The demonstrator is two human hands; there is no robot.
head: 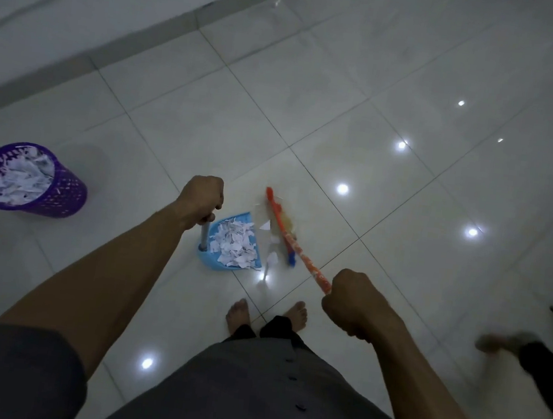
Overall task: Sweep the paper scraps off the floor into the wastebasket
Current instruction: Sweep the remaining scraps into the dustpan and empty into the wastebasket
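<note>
broom point(290, 242) diagonal, handle in right hand point(355, 302), head beside dustpan point(209, 259)

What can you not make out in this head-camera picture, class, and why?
Head view only:
1. Broom head: motion-blurred, so its contact with the loose scraps is unclear.
2. Dustpan handle top: hidden inside the left hand.
3. Broom handle end: hidden inside the right hand.
4. Wastebasket depth: covered by paper.
5. Second person's foot: blurred, cut by right edge.
</note>
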